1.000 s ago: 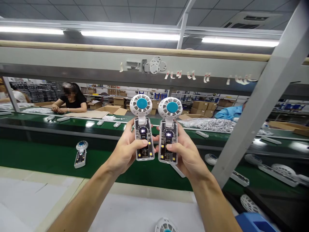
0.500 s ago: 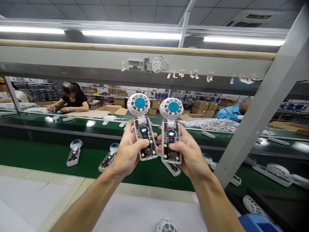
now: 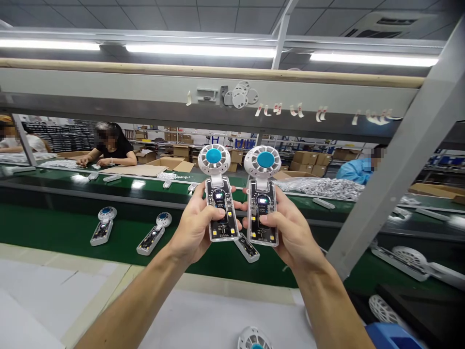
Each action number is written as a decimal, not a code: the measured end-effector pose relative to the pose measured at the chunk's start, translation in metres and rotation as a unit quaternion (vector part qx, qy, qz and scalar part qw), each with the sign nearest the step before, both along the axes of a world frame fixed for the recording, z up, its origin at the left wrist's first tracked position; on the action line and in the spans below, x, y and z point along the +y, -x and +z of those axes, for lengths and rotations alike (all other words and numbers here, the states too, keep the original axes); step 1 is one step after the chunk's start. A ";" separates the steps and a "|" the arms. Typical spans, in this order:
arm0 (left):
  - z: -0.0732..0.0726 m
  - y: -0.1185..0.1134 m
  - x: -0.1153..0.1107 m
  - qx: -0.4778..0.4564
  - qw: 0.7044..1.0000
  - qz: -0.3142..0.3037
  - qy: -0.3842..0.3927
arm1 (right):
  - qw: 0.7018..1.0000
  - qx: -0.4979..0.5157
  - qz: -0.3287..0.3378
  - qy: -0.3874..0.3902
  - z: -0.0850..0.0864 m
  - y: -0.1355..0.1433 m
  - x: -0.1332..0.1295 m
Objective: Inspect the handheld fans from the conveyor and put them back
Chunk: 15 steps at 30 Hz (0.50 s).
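Observation:
My left hand (image 3: pixel 198 224) is closed around a small fan device (image 3: pixel 222 213) with a white round head, blue centre and clear body showing a black circuit board. Its thumb lies on the board's middle. A matching device (image 3: pixel 262 213) is upright in my right hand (image 3: pixel 290 228), that thumb also on the board. Small displays glow on both. The two devices stand side by side, a narrow gap between them. Behind and below them, another device (image 3: pixel 248 248) lies on the green belt (image 3: pixel 123 252).
Two more devices (image 3: pixel 102 227) (image 3: pixel 154 234) lie on the belt at left. A slanted metal post (image 3: pixel 395 160) rises at right. Near the bottom are a fan head (image 3: pixel 254 339) and a blue object (image 3: pixel 390 337). People sit across the line.
The devices on the green belt have shifted left in view. Both held devices are a little further right and the left one is more upright. Both hands keep their hold.

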<state>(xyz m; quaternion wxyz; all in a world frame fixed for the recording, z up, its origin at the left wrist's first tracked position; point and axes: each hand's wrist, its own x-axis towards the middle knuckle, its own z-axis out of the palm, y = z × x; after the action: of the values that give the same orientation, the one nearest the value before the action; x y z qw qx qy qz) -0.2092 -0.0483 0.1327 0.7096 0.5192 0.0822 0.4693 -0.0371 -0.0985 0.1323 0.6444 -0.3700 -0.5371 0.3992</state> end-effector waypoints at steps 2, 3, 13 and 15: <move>0.000 0.001 0.001 -0.004 1.000 -0.001 -0.003 | 1.000 -0.001 -0.001 0.004 0.000 -0.001 0.000; 0.000 0.001 0.001 -0.004 1.000 -0.001 -0.005 | 1.000 -0.001 -0.002 0.006 0.000 -0.001 0.000; -0.008 -0.003 0.007 0.040 0.993 0.097 -0.051 | 0.998 -0.009 -0.042 -0.046 0.001 0.005 -0.003; -0.012 -0.007 0.011 0.062 0.981 0.173 -0.066 | 0.996 -0.012 -0.052 -0.067 -0.001 0.006 -0.003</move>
<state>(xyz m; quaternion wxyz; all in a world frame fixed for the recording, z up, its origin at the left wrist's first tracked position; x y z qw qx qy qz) -0.2022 -0.0369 0.1207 0.5752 0.5708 0.1838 0.5564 -0.0429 -0.1018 0.1316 0.6813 -0.3583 -0.5499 0.3241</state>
